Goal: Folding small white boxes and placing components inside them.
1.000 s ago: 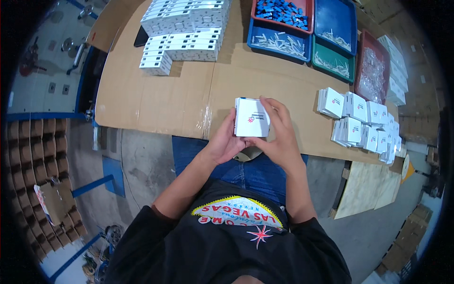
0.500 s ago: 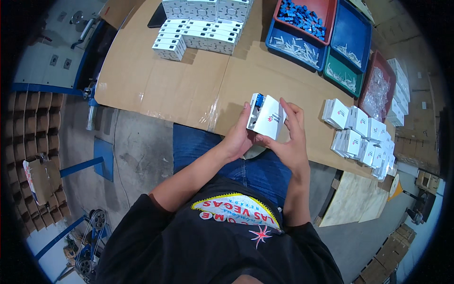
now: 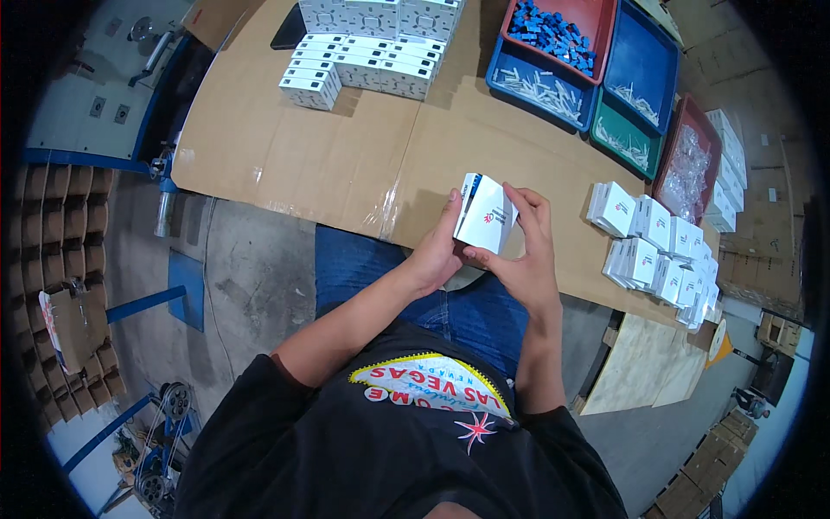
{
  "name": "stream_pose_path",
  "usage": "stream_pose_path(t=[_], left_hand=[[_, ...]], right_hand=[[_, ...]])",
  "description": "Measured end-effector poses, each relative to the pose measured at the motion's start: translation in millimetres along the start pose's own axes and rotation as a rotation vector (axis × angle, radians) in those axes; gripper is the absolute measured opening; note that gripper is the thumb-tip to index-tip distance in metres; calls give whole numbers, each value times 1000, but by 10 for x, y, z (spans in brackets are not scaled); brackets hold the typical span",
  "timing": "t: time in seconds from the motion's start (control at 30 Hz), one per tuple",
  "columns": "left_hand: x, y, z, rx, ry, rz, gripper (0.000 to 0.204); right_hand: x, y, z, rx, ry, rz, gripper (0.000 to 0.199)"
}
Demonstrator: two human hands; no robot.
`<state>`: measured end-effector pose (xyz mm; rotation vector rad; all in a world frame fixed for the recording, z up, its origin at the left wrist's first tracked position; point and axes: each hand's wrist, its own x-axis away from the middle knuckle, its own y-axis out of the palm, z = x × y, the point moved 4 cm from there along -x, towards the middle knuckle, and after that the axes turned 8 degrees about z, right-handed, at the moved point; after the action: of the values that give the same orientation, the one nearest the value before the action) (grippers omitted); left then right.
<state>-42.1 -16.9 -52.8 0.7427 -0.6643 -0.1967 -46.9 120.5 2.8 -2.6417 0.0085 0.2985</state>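
Between my two hands, above the near edge of the cardboard-covered table, is a small white box with a printed front face. My left hand grips its left side, the thumb up along the edge. My right hand holds the right side, with fingers at the far corner and thumb at the lower edge. A narrow gap shows between the front panel and the box body on the left, with a bit of blue inside. The rest of the contents is hidden.
Stacked patterned boxes stand at the far left beside a dark phone-like slab. Far right are a red tray of blue parts, blue and green trays of white pieces, and a tray of clear plastic. White boxes cluster at right.
The white box's front panel has swung toward the left, nearly covering the opening where blue and white contents showed. My right hand has shifted slightly left with it.
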Motion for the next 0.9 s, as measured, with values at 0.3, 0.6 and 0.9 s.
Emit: stream_pose_path(t=[0.3, 0.6, 0.9], left_hand=[[25, 41, 31, -2, -10, 41, 72], [19, 35, 18, -43, 5, 22, 73], [10, 21, -4, -42, -12, 68, 74]], right_hand=[[-12, -18, -71, 60, -24, -21, 95], [-8, -17, -36, 55, -14, -24, 94], [-12, -12, -30, 83, -22, -27, 94]])
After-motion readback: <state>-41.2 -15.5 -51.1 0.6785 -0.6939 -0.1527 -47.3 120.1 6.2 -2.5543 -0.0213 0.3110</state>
